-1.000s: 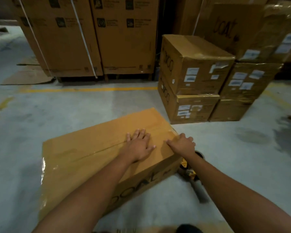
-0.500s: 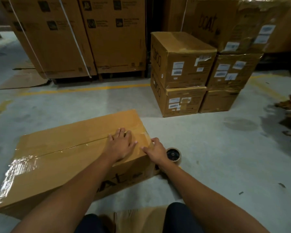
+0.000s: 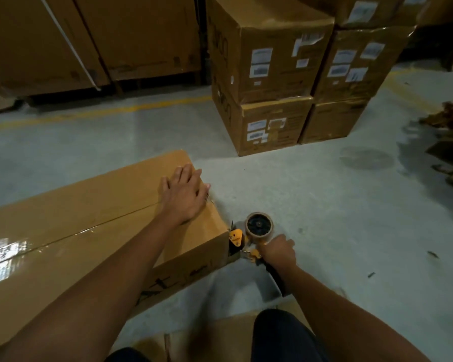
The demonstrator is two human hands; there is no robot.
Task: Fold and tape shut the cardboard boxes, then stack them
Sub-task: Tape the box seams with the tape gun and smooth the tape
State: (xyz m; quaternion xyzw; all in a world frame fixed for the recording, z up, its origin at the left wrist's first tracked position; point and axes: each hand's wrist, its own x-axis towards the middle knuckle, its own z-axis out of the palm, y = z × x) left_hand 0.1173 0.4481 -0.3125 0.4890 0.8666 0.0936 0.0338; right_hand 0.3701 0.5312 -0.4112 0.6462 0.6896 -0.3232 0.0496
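A long, flat cardboard box [image 3: 71, 231] lies on the concrete floor at the left, its top seam covered with clear tape. My left hand [image 3: 185, 195] rests flat on the box's right end, fingers straight. A tape dispenser [image 3: 256, 228] with orange parts and a brown tape roll stands on the floor just off the box's right corner. My right hand [image 3: 279, 253] grips its handle below the roll.
A stack of two sealed, labelled boxes [image 3: 267, 74] stands ahead, with more stacked boxes [image 3: 351, 74] to its right. Large strapped cartons [image 3: 89, 37] line the back left. Flat cardboard [image 3: 220, 338] lies under my knees. Scraps [image 3: 450, 142] litter the right edge.
My right hand left the box's right edge and dropped onto the tape dispenser's handle. My left hand slid to the box's right end. The view moved closer and rightward.
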